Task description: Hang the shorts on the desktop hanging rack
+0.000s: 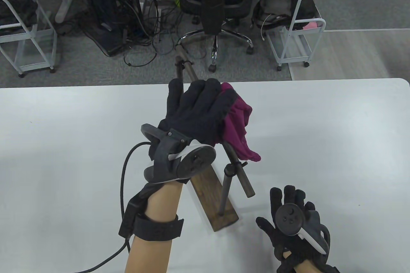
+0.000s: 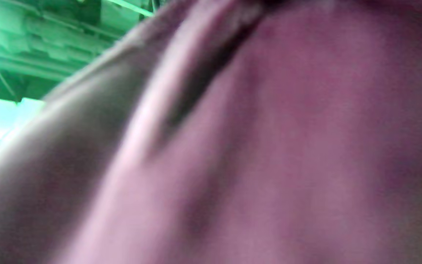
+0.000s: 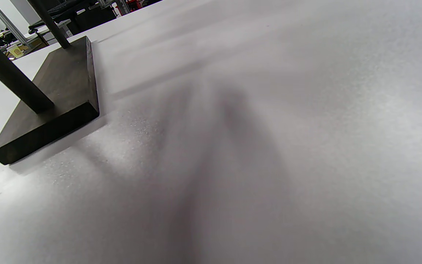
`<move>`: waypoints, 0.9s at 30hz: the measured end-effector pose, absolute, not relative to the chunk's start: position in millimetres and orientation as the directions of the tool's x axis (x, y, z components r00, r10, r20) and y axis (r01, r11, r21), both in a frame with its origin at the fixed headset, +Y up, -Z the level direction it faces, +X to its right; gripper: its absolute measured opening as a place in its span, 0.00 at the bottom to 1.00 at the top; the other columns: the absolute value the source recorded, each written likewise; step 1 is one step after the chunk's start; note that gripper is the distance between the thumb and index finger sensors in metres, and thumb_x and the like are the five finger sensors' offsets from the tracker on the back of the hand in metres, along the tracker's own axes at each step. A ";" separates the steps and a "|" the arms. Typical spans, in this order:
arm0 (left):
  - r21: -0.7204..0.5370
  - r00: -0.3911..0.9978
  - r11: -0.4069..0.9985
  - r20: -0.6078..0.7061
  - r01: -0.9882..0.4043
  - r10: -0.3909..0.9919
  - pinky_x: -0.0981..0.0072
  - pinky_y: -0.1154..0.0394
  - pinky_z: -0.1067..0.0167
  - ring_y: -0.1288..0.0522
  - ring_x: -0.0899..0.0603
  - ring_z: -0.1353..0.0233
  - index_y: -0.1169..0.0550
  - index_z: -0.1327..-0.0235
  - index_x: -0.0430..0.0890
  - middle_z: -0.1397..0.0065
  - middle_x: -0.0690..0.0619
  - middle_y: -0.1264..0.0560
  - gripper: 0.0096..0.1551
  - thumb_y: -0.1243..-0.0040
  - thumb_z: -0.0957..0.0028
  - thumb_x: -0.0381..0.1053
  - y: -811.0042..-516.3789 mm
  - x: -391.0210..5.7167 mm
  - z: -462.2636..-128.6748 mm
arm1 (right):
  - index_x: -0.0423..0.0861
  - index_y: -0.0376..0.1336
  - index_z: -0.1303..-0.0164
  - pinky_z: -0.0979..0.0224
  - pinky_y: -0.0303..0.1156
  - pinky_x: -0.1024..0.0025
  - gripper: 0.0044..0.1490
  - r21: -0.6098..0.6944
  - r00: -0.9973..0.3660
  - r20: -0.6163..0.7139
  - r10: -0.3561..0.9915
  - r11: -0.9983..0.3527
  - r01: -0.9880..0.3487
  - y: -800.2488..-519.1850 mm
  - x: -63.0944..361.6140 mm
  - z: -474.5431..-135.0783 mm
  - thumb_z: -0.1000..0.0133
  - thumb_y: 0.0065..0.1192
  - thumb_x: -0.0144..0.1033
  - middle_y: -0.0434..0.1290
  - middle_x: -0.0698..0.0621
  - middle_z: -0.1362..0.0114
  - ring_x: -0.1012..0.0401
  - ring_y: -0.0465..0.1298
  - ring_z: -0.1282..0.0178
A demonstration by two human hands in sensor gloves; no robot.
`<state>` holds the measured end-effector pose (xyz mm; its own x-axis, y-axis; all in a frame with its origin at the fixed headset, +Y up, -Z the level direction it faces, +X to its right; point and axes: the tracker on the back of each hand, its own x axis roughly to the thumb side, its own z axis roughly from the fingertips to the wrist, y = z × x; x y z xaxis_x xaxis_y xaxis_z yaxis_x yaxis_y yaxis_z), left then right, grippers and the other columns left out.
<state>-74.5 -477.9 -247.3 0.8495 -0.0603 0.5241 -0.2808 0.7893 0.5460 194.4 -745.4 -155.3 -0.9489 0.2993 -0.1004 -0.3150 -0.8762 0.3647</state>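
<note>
In the table view the left hand (image 1: 195,109) sits at the centre of the frame, forearm rising from the bottom edge and tilted slightly to the right. Its gloved fingers (image 1: 205,92) are draped over the top bar of the hanging rack (image 1: 241,175) and over the magenta shorts (image 1: 238,124), pressing the cloth against the bar — whether the fingers close around the bar underneath cannot be told, since the palm side is hidden. The tracker (image 1: 192,161) strapped to the back of that hand faces the camera, with a black cable looping down toward the lower left.

The shorts hang bunched over the bar just right of the left hand, one fold trailing down toward the middle of the frame. In the left wrist view the shorts (image 2: 288,146) fill nearly everything as a blurred purple mass.

The rack stands on a dark wooden base (image 1: 211,196) on the white table (image 1: 336,132), its bar running diagonally from upper centre to lower right of centre.

The right hand (image 1: 293,221) lies in the lower right of the frame, well apart from the shorts, back of the hand up, fingers spread and extended — it holds nothing. The right wrist view shows the base (image 3: 53,106) at the upper left with an upright post (image 3: 11,79) set into it, and the hand's soft shadow across the table (image 3: 306,110).
</note>
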 end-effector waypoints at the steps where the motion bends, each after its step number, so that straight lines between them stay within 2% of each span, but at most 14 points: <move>1: 0.554 0.852 0.782 0.520 -0.285 -0.057 0.28 0.53 0.19 0.40 0.36 0.15 0.39 0.16 0.62 0.11 0.47 0.40 0.28 0.52 0.29 0.56 -480.2 -75.9 -247.0 | 0.62 0.10 0.33 0.25 0.11 0.37 0.55 0.365 -0.949 -0.101 0.299 -0.876 -0.315 -745.4 194.4 -155.3 0.41 0.36 0.68 0.05 0.50 0.25 0.46 0.10 0.22; 4: 0.556 0.860 0.769 0.510 -0.315 -0.016 0.27 0.57 0.19 0.45 0.34 0.14 0.44 0.13 0.60 0.09 0.45 0.46 0.34 0.55 0.31 0.63 -486.3 -83.5 -247.4 | 0.62 0.10 0.33 0.25 0.11 0.37 0.55 0.367 -0.950 -0.101 0.297 -0.876 -0.313 -745.7 194.2 -155.1 0.41 0.36 0.68 0.05 0.50 0.25 0.46 0.10 0.22; 6: 0.555 0.857 0.756 0.515 -0.348 0.017 0.26 0.57 0.19 0.45 0.33 0.14 0.46 0.12 0.59 0.09 0.44 0.46 0.36 0.56 0.33 0.65 -490.1 -89.6 -248.4 | 0.62 0.10 0.33 0.25 0.11 0.37 0.55 0.369 -0.951 -0.101 0.294 -0.876 -0.310 -745.7 193.9 -155.0 0.41 0.36 0.68 0.05 0.50 0.25 0.46 0.10 0.22; 16: 0.376 0.747 0.717 0.594 -0.587 0.300 0.27 0.63 0.20 0.52 0.32 0.13 0.52 0.11 0.60 0.08 0.43 0.53 0.41 0.62 0.35 0.70 -527.0 -112.6 -257.0 | 0.62 0.10 0.33 0.25 0.11 0.37 0.54 0.373 -0.952 -0.110 0.285 -0.876 -0.305 -745.8 193.3 -154.7 0.41 0.36 0.68 0.05 0.50 0.25 0.46 0.10 0.22; 20: 0.317 0.724 0.719 0.587 -0.618 0.363 0.27 0.65 0.21 0.55 0.31 0.13 0.55 0.10 0.59 0.08 0.42 0.56 0.44 0.62 0.36 0.72 -543.0 -118.7 -256.3 | 0.62 0.10 0.33 0.25 0.10 0.37 0.55 0.373 -0.952 -0.107 0.286 -0.876 -0.306 -745.8 193.2 -154.8 0.41 0.36 0.68 0.05 0.50 0.25 0.46 0.10 0.22; 27: 0.304 0.735 0.731 0.561 -0.612 0.382 0.26 0.71 0.23 0.60 0.31 0.13 0.60 0.10 0.59 0.08 0.41 0.61 0.47 0.62 0.36 0.73 -565.4 -125.8 -247.8 | 0.62 0.09 0.33 0.25 0.10 0.37 0.55 0.375 -0.953 -0.103 0.286 -0.876 -0.303 -746.1 192.6 -154.9 0.41 0.36 0.68 0.05 0.50 0.25 0.46 0.10 0.22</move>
